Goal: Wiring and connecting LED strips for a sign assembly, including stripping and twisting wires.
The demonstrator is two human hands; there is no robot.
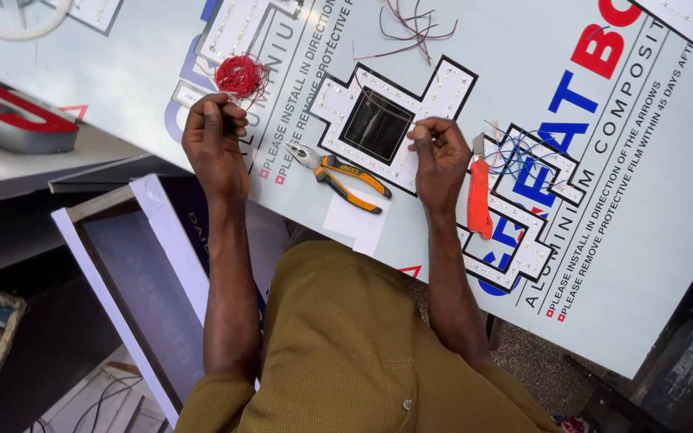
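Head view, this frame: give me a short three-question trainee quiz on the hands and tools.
1. True or false: the pliers lie between the two hands.
2. Which hand is nearest the red wire bundle?
3. The orange utility knife lies: A) in the left hand B) on the panel beside the right hand C) on the floor.

Key: 1 true; 2 the left hand; 3 B.

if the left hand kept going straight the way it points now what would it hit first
Most likely the red wire bundle. The left hand points up the white panel, its fingertips closed just below the coil and possibly already pinching a strand; depth is unclear from this single view.
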